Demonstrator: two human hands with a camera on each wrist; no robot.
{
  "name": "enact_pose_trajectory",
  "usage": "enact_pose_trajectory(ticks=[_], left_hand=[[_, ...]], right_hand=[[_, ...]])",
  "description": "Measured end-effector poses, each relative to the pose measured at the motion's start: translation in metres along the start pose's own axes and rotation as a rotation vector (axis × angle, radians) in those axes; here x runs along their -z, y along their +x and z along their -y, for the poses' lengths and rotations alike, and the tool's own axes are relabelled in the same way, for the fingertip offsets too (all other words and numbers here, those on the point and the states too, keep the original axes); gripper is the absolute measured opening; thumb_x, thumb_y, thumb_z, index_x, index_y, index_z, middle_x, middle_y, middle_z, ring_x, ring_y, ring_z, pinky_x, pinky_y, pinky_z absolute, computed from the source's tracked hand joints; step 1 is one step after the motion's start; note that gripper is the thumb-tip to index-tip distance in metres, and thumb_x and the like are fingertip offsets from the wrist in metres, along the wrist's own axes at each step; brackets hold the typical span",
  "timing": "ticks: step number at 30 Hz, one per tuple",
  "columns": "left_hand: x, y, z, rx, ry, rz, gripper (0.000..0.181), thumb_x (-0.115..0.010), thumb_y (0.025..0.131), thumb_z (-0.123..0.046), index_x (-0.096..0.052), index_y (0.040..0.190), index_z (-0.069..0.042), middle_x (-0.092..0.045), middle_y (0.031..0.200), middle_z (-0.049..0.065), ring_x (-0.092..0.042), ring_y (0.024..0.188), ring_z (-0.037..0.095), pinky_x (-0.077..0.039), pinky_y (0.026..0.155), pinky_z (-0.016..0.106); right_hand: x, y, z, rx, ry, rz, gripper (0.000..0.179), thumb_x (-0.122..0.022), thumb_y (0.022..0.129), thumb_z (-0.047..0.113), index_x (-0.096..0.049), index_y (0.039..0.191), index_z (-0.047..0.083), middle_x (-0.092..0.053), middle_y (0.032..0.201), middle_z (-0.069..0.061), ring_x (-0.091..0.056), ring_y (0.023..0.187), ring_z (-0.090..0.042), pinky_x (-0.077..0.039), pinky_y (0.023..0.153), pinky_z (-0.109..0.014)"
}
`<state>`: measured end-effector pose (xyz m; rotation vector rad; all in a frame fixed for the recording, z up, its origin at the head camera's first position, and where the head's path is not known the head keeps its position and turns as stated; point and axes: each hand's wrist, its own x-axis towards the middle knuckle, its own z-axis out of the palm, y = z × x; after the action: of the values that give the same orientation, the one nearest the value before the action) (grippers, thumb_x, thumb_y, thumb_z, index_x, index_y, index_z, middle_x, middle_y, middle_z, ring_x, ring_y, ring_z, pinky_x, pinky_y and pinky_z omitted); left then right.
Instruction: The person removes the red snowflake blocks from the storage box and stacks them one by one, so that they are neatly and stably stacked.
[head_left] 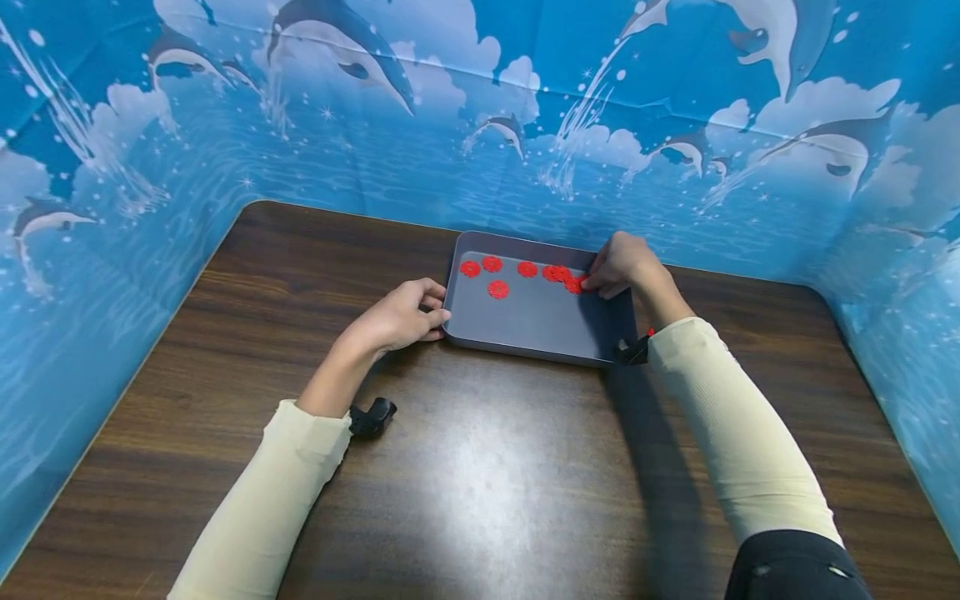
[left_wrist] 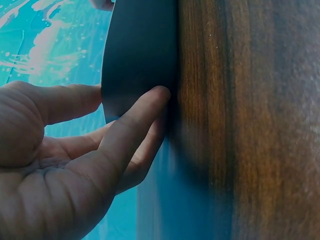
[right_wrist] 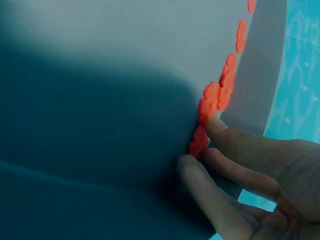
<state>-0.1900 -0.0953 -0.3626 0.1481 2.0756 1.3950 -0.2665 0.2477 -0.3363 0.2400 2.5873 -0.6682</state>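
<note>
A shallow grey tray [head_left: 517, 321] lies near the back of the table, with several flat red notched discs [head_left: 498, 289] in it. My left hand [head_left: 405, 315] grips the tray at its near left corner; in the left wrist view, thumb and fingers lie against the dark outer wall [left_wrist: 140, 55] and rim. Reaching over the tray's right end, my right hand [head_left: 624, 265] pinches one red notched disc [right_wrist: 198, 142] between thumb and fingertips. Beside the thumb, another red disc [right_wrist: 209, 102] lies on the tray floor at the end of a row along the far wall.
The dark wood-grain table [head_left: 480, 467] carries the tray. Behind and beside it hangs a blue cloth [head_left: 420, 150] printed with dolphins. Black wrist cameras [head_left: 372, 417] sit at both cuffs, the right one close to the tray's near right corner.
</note>
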Motion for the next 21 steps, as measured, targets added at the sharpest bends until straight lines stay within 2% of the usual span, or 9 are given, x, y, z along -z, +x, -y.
enact_pose_trajectory(ticks=[3,8,14,21], left_hand=[[-0.0005,0.0003,0.0002,-0.003,0.003,0.002,0.049,-0.048,0.114,-0.007,-0.036,0.160,0.005,-0.047,0.150,0.028,-0.061,0.135,0.041,-0.060,0.115,0.044],[0.0000,0.0013,-0.0002,-0.013,0.009,-0.003,0.048,-0.048,0.114,-0.007,-0.036,0.159,0.006,-0.048,0.149,0.029,-0.062,0.133,0.041,-0.061,0.113,0.045],[0.0004,0.0009,-0.0008,-0.005,0.009,-0.003,0.048,-0.048,0.114,-0.007,-0.037,0.159,0.005,-0.048,0.149,0.028,-0.062,0.133,0.041,-0.061,0.113,0.044],[-0.0007,0.0015,-0.0002,0.007,0.003,-0.009,0.048,-0.049,0.114,-0.007,-0.037,0.159,0.004,-0.048,0.149,0.027,-0.062,0.132,0.040,-0.061,0.112,0.043]], right_hand=[[-0.0029,-0.0001,0.0009,-0.017,-0.033,-0.026,0.025,-0.086,0.093,0.014,-0.078,0.107,-0.006,-0.076,0.082,-0.011,-0.074,0.060,-0.010,-0.070,0.066,-0.032],[-0.0045,-0.0050,0.0048,-0.023,-0.052,-0.039,0.027,-0.087,0.092,0.014,-0.078,0.109,-0.004,-0.077,0.087,-0.014,-0.076,0.064,-0.012,-0.071,0.072,-0.036],[-0.0046,-0.0089,0.0064,-0.028,-0.066,-0.041,0.029,-0.089,0.090,0.016,-0.077,0.109,-0.003,-0.078,0.081,-0.011,-0.077,0.067,-0.014,-0.071,0.074,-0.037],[-0.0064,-0.0087,0.0022,-0.002,-0.009,-0.055,0.021,-0.087,0.091,0.009,-0.073,0.103,-0.003,-0.077,0.086,-0.014,-0.079,0.068,-0.017,-0.071,0.078,-0.041]])
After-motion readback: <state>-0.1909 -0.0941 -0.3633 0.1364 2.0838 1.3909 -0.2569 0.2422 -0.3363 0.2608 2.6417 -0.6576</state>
